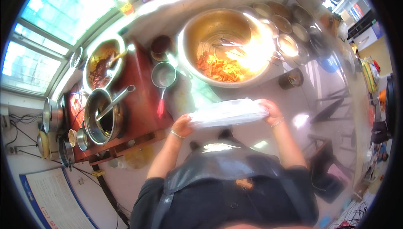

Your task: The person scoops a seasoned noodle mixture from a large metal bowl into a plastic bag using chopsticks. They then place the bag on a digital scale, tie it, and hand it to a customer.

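Both my hands hold a white, plastic-wrapped flat bundle (229,113) level in front of my dark apron. My left hand (182,125) grips its left end, and my right hand (272,112) grips its right end. What is inside the wrapping cannot be told. Beyond the bundle stands a large round metal basin (217,82) with reddish-orange food pieces (220,68) at its bottom and a metal utensil inside; glare hides its right part. Left of the basin lies a small metal saucepan (164,75) with a red handle tip.
A red table (141,93) at left bears a basin of dark red food (104,65) and a steel pot with a ladle (100,115). Several metal bowls (281,24) stand behind the large basin at right. A cylindrical container (291,78) and dark stools (329,111) are on the right.
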Demonstrator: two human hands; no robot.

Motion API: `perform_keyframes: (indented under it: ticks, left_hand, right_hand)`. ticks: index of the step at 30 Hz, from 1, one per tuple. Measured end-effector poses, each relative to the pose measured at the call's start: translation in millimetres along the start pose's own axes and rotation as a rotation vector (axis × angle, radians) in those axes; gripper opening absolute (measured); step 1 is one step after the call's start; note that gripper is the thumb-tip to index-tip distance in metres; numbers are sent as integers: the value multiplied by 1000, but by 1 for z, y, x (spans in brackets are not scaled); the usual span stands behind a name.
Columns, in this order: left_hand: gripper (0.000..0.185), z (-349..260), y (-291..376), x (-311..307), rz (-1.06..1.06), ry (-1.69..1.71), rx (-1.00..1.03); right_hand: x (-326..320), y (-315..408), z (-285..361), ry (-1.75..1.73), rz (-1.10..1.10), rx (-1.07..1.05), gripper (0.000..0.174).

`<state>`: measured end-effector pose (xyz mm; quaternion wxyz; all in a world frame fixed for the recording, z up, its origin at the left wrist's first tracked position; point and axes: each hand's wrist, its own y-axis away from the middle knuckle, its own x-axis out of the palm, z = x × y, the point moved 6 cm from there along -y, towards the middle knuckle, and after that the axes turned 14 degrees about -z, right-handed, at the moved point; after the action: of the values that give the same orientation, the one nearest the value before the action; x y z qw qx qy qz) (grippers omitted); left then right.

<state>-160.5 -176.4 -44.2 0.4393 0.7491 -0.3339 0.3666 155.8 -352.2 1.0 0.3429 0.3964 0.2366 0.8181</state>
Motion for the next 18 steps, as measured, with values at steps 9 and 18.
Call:
perform_keyframes:
  ticks: [9, 18]
  left_hand:
    - [30, -34, -34, 22, -274, 255, 196]
    - [47, -36, -40, -69, -836, -806, 83]
  right_hand:
    - [24, -23, 10, 776, 394, -52, 27]
    - [39, -83, -57, 1508, 251, -831, 48]
